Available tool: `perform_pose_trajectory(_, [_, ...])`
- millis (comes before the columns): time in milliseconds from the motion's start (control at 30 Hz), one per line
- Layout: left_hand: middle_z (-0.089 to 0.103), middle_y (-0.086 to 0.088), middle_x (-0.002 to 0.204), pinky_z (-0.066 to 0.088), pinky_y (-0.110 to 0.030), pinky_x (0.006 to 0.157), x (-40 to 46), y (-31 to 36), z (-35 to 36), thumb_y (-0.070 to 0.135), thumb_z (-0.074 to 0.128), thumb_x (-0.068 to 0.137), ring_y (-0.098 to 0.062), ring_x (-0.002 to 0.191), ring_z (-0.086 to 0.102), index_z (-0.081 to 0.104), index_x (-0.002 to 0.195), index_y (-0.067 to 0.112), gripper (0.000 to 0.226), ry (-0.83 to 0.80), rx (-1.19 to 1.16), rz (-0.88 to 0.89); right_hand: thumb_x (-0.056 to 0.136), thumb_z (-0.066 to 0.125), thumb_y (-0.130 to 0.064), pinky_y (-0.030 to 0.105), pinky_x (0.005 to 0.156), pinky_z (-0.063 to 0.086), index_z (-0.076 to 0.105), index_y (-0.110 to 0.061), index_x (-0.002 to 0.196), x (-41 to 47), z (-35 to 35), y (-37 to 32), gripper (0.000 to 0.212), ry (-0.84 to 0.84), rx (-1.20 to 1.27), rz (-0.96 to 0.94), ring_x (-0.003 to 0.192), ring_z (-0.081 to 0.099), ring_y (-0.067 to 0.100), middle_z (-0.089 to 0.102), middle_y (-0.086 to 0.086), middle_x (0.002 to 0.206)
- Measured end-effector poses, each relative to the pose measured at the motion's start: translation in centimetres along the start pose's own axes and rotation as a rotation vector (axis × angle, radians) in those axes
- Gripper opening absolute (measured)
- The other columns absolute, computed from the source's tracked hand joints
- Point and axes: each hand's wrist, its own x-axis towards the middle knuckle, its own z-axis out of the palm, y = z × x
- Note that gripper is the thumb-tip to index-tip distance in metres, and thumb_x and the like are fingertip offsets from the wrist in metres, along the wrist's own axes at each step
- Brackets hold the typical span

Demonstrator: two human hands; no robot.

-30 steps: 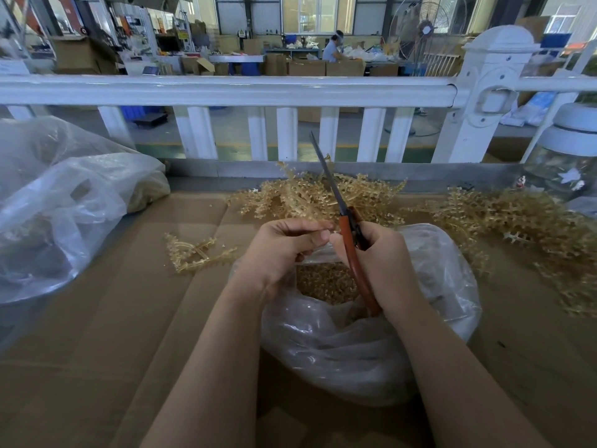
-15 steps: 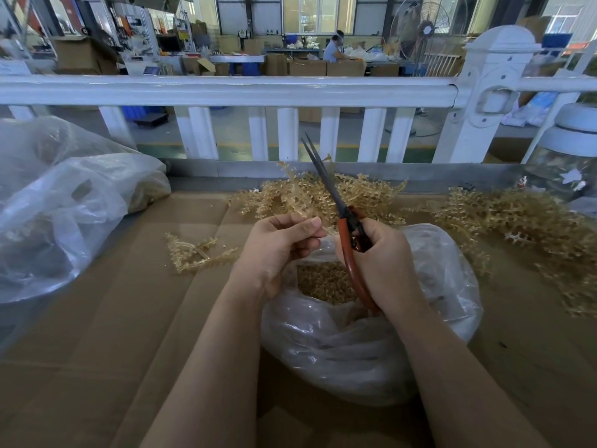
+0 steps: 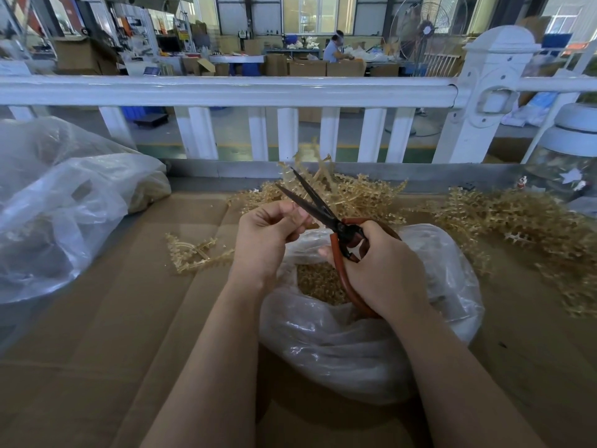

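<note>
My right hand (image 3: 384, 270) grips orange-handled scissors (image 3: 323, 215) whose dark blades are spread apart and point up and to the left. My left hand (image 3: 268, 234) pinches a small piece of tan plastic sprue right beside the blades; the piece itself is mostly hidden by my fingers. Both hands hover over an open clear plastic bag (image 3: 365, 344) holding several small tan cut parts (image 3: 318, 282).
Heaps of tan plastic sprue branches lie behind the bag (image 3: 342, 195) and at the right (image 3: 523, 227); one loose branch (image 3: 193, 253) lies left of my hands. A big clear bag (image 3: 61, 205) sits at the left on the cardboard-covered table (image 3: 106, 334). A white railing (image 3: 226, 92) borders the far side.
The scissor blades, shut a second ago, have opened wide and tilted further left. My left hand has risen toward the blades with the piece.
</note>
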Motion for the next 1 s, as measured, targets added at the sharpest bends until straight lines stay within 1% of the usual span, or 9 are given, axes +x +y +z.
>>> perform_pose_trajectory(67, [0.067, 0.003, 0.065, 0.045, -0.024, 0.068, -0.05, 0.05, 0.02, 0.000, 0.063, 0.091, -0.018, 0.073, 0.056, 0.074, 0.062, 0.024, 0.039, -0.014, 0.031, 0.033, 0.078, 0.057, -0.076, 0.019, 0.055, 0.037, 0.054, -0.030, 0.089, -0.01, -0.01, -0.05, 0.048, 0.009, -0.044, -0.008, 0.068, 0.050, 0.002, 0.055, -0.018, 0.074])
perform_pose_trajectory(233, [0.066, 0.002, 0.065, 0.044, -0.023, 0.067, -0.02, -0.07, -0.05, -0.003, 0.058, 0.092, -0.019, 0.072, 0.054, 0.073, 0.060, 0.023, 0.044, -0.024, 0.052, 0.059, 0.077, 0.055, -0.078, 0.022, 0.053, 0.038, 0.050, -0.027, 0.085, -0.08, -0.19, -0.18, 0.052, 0.014, -0.103, -0.020, 0.067, 0.051, 0.005, 0.052, -0.016, 0.072])
perform_pose_trajectory(333, [0.067, 0.000, 0.067, 0.044, -0.023, 0.067, 0.03, -0.22, -0.12, -0.003, 0.059, 0.091, -0.024, 0.075, 0.053, 0.073, 0.062, 0.022, 0.041, -0.034, 0.038, 0.062, 0.076, 0.053, -0.080, 0.025, 0.056, 0.041, 0.051, -0.026, 0.086, -0.05, -0.15, -0.16, 0.055, 0.014, -0.123, -0.016, 0.070, 0.054, 0.009, 0.056, -0.013, 0.077])
perform_pose_trajectory(433, [0.066, -0.003, 0.071, 0.044, -0.024, 0.069, 0.12, -0.33, -0.15, 0.000, 0.061, 0.091, -0.025, 0.078, 0.052, 0.074, 0.065, 0.022, 0.036, -0.050, 0.041, 0.072, 0.077, 0.053, -0.080, 0.021, 0.053, 0.035, 0.050, -0.025, 0.086, -0.10, -0.23, -0.15, 0.056, 0.017, -0.125, -0.012, 0.069, 0.053, 0.009, 0.055, -0.012, 0.075])
perform_pose_trajectory(567, [0.067, -0.003, 0.072, 0.045, -0.022, 0.069, 0.16, -0.39, -0.27, 0.001, 0.062, 0.091, -0.021, 0.076, 0.054, 0.075, 0.067, 0.022, 0.035, -0.041, 0.026, 0.068, 0.077, 0.054, -0.079, 0.017, 0.050, 0.029, 0.048, -0.025, 0.084, -0.07, -0.40, -0.26, 0.054, 0.021, -0.125, -0.016, 0.066, 0.051, 0.008, 0.053, -0.013, 0.072])
perform_pose_trajectory(667, [0.067, -0.002, 0.071, 0.046, -0.021, 0.068, 0.14, -0.38, -0.29, 0.000, 0.061, 0.091, -0.015, 0.072, 0.056, 0.075, 0.066, 0.021, 0.036, -0.037, 0.007, 0.061, 0.074, 0.052, -0.081, 0.018, 0.051, 0.030, 0.050, -0.026, 0.083, 0.06, -0.51, -0.29, 0.055, 0.018, -0.131, -0.010, 0.066, 0.051, 0.007, 0.053, -0.015, 0.072])
perform_pose_trajectory(767, [0.067, -0.001, 0.069, 0.046, -0.022, 0.067, 0.17, -0.30, -0.34, 0.000, 0.060, 0.091, -0.013, 0.070, 0.056, 0.075, 0.067, 0.021, 0.036, -0.042, -0.005, 0.060, 0.075, 0.052, -0.081, 0.021, 0.050, 0.032, 0.049, -0.027, 0.081, 0.02, -0.57, -0.37, 0.055, 0.040, -0.135, -0.020, 0.064, 0.050, 0.007, 0.049, -0.016, 0.067])
perform_pose_trajectory(933, [0.067, 0.000, 0.070, 0.045, -0.023, 0.069, 0.09, -0.31, -0.34, 0.001, 0.060, 0.091, -0.012, 0.069, 0.055, 0.076, 0.073, 0.020, 0.031, -0.056, -0.020, 0.058, 0.077, 0.056, -0.077, 0.018, 0.049, 0.028, 0.046, -0.028, 0.078, -0.17, -0.66, -0.47, 0.050, 0.058, -0.111, -0.024, 0.057, 0.040, 0.000, 0.042, -0.019, 0.062])
perform_pose_trajectory(1000, [0.067, 0.001, 0.069, 0.044, -0.023, 0.070, 0.10, -0.27, -0.39, 0.001, 0.060, 0.091, -0.011, 0.069, 0.055, 0.077, 0.072, 0.020, 0.032, -0.063, -0.021, 0.062, 0.078, 0.055, -0.077, 0.018, 0.049, 0.029, 0.047, -0.028, 0.079, -0.22, -0.62, -0.52, 0.050, 0.065, -0.103, -0.037, 0.058, 0.042, 0.000, 0.045, -0.018, 0.064])
